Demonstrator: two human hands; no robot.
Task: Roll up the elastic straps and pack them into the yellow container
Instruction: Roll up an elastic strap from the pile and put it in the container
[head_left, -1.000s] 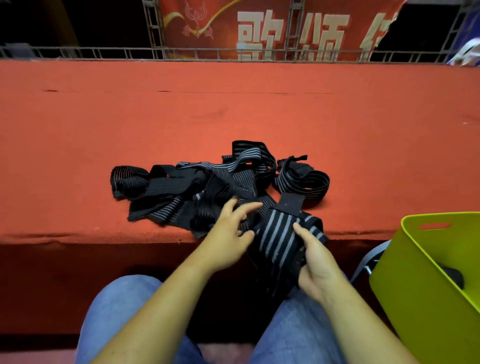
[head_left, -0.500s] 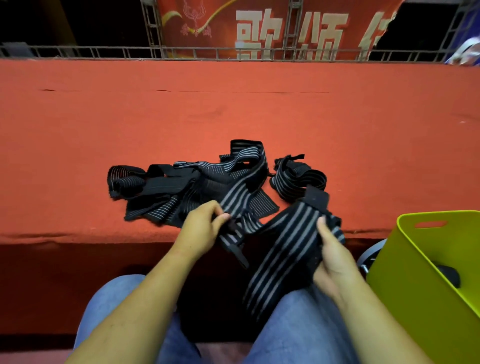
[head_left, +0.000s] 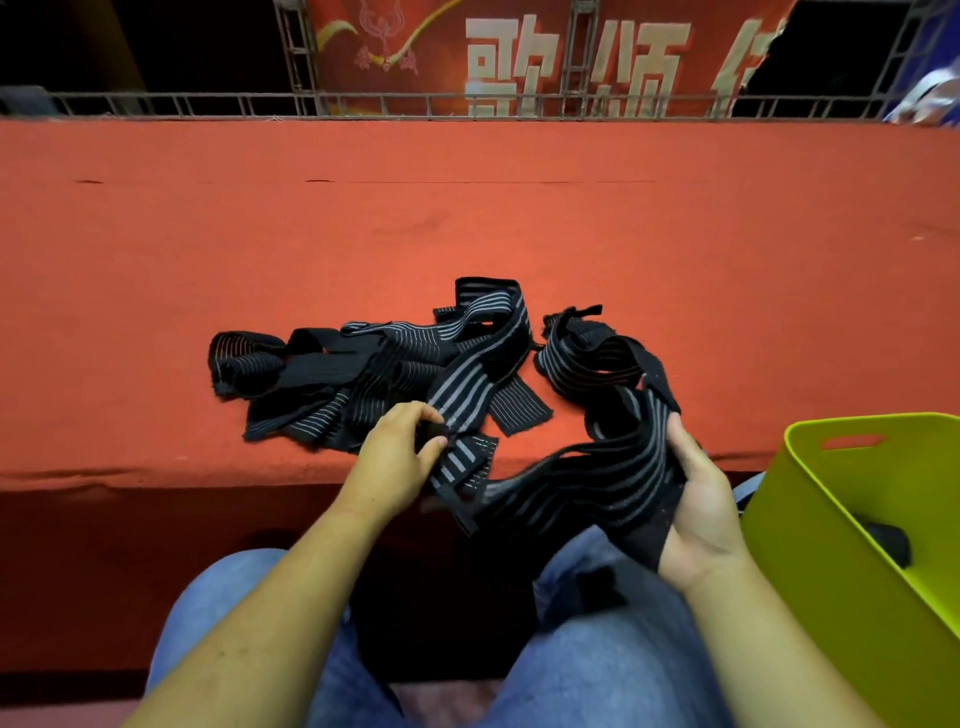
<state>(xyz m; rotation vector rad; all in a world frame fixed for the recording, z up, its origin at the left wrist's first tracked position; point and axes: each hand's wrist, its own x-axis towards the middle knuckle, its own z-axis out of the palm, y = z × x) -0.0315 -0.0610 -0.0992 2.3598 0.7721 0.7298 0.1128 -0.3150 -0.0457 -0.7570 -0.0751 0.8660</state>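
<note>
A tangled pile of black elastic straps (head_left: 363, 369) with grey stripes lies on the red carpeted ledge (head_left: 467, 223). My left hand (head_left: 395, 457) pinches one strap's end (head_left: 462, 462) at the ledge's front edge. The same wide strap (head_left: 587, 478) sags across to my right hand (head_left: 701, 509), which grips its other part, palm up. A loosely coiled strap (head_left: 587, 353) lies just behind my right hand. The yellow container (head_left: 841, 561) stands at the lower right, with a dark roll (head_left: 888, 540) inside it.
My knees in blue jeans (head_left: 597, 649) fill the bottom of the view, below the ledge's front edge. A metal truss rail (head_left: 467, 104) and a red banner (head_left: 545, 52) stand behind the ledge.
Both hands have drawn apart, stretching the wide strap between them. My left hand, which reached into the pile, now pinches the strap's end; my right hand moved right toward the container.
</note>
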